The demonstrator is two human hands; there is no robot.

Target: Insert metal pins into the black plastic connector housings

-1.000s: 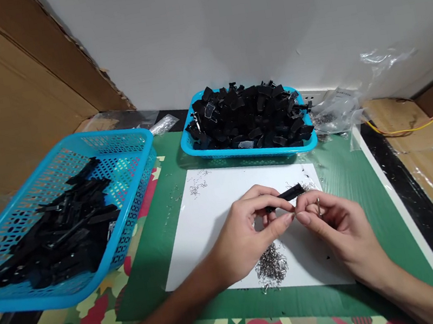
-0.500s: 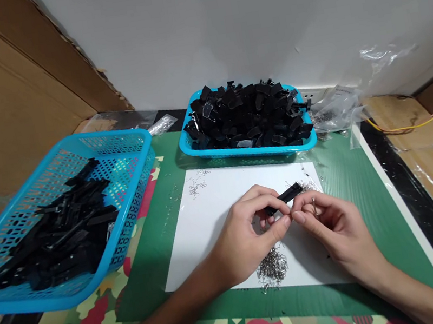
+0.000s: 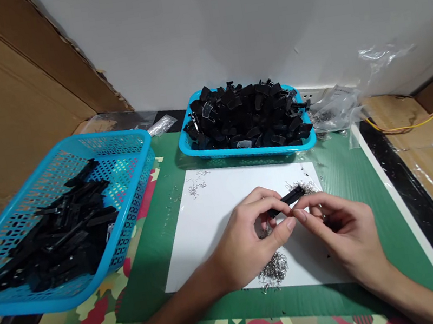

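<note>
My left hand is closed around a narrow black plastic part, whose far end sticks out up and to the right. Close beside it, my right hand has thumb and forefinger pinched together at the near end of that part. Whatever lies between those right fingertips is too small or hidden to make out. Under the hands, on a white sheet, sits a pile of small metal springs or clips. More of these metal bits lie behind the black part, and a few at the sheet's upper left.
A blue basket with long black parts stands at the left. Another blue basket, heaped with black pieces, is at the back against the wall. Clear plastic bags and a yellow cable lie at the right; cardboard rises at the left.
My right hand has turned slightly, and the thin metal piece that showed by its fingers is no longer visible. The black part in my left hand has shifted slightly.
</note>
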